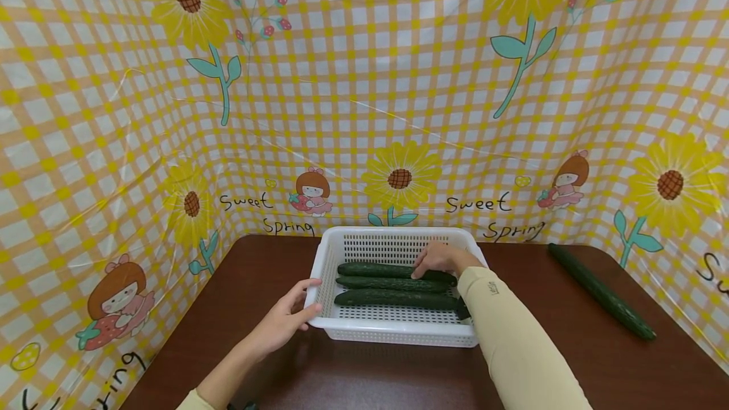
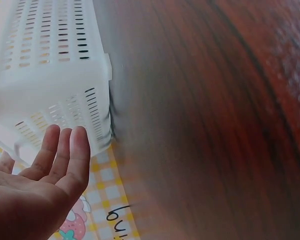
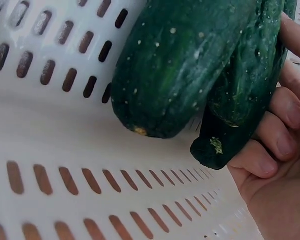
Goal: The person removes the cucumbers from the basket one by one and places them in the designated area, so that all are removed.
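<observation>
Head view: right hand (image 1: 443,258) grips the rearmost cucumber (image 1: 370,269), which stretches leftward toward the left hand (image 1: 281,320) holding the white basket (image 1: 398,328).

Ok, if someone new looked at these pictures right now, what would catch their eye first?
Probably the loud checked cloth, behind the table and at both its sides. Next, the white basket in the middle, with green cucumbers inside, the right hand on them and the left hand at the basket's left end. Then the lone cucumber, apart on the table's right side.
</observation>
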A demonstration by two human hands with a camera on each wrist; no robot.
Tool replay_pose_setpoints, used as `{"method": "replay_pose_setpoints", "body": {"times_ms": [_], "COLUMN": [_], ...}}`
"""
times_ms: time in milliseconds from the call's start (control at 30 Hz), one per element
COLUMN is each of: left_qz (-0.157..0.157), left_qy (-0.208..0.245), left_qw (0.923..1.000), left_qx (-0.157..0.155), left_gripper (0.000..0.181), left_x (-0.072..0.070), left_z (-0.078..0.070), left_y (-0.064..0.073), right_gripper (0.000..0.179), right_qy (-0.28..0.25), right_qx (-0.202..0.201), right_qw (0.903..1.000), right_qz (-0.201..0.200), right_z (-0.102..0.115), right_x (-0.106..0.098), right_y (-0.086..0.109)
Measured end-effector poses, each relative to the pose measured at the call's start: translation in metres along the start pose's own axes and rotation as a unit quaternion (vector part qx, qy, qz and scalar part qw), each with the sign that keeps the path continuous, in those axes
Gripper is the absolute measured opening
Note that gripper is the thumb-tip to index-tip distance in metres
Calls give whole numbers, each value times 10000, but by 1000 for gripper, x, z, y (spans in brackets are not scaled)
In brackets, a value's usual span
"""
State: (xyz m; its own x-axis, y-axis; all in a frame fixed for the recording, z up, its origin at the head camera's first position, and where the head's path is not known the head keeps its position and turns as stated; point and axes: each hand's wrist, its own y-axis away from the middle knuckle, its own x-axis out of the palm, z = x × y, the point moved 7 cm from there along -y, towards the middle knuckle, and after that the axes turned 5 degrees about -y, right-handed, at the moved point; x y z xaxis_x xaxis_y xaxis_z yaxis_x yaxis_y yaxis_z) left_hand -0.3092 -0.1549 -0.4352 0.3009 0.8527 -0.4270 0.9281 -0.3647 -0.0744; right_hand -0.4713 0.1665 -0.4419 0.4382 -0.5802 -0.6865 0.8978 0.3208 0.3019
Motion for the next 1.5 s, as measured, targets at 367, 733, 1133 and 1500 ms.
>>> {"method": "replay_pose_setpoints", "body": {"times_ms": [367,733,1133,1500], "left_qz": [-27,-19,-37,-83], "left_qy": [-9,-48,-72,-68], "left_qw": [10000,10000,10000,9999], "left_qx": [69,27,14,33], "left_gripper": [54,52,52,51], "left_x": [-1,1,-1,0], "left_z": [0,3,4,4], "left_y": [-2,-1,-2,-2], "right_gripper": [34,25,12,17], "right_qy": [-137,109,-214,-588], "right_qx": [-129,-265,-733,-1032], "right_qw": [9998,9996,9967,9929], "right_qz": [-41,43,282,55], "right_z": [4,3,12,26], "right_x": [-1,1,-4,-16], "right_y": [1,-1,-3,7]}}
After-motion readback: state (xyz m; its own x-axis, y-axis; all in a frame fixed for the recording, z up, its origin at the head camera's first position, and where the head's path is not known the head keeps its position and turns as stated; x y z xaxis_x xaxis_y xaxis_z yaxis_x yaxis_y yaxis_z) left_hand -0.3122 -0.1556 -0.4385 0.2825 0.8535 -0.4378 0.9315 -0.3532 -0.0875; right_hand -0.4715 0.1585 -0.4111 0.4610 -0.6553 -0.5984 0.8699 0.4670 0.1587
